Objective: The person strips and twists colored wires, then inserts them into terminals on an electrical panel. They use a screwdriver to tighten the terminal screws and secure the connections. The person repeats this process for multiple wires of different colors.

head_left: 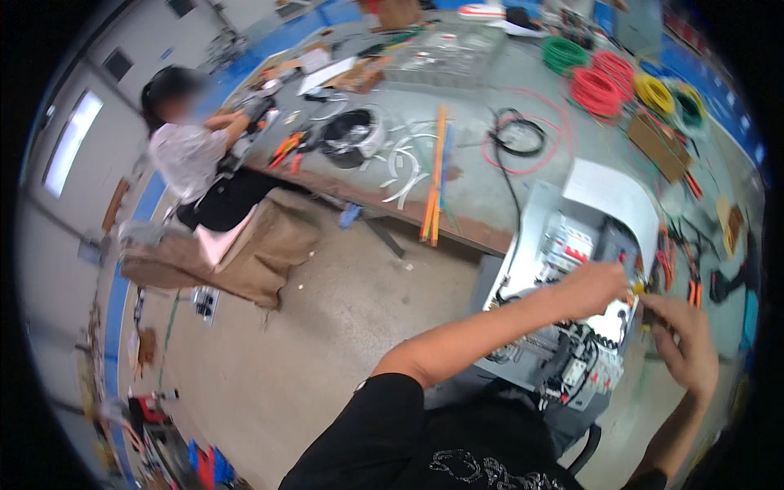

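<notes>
An open grey electrical enclosure (531, 224) packed with wired parts is in front of me. My left hand (599, 290) reaches across it, fingers closed near its right edge; what they hold is too small to make out. By those fingertips shows a small yellow piece (639, 288). My right hand (688, 335) comes up from the right, fingers stretched toward the same spot and thumb apart from them. Inside the enclosure are circuit breakers (570, 247) with red parts and, lower down, several white-and-red components (603, 371) among black wires.
Beyond the enclosure stretches a worktable (482, 192) carrying red wire coils (594, 94), a green coil (564, 52), yellow-orange strips (436, 175) and a black cable (518, 137). Pliers (695, 269) lie to the right. A person (189, 151) sits working at the table's far left.
</notes>
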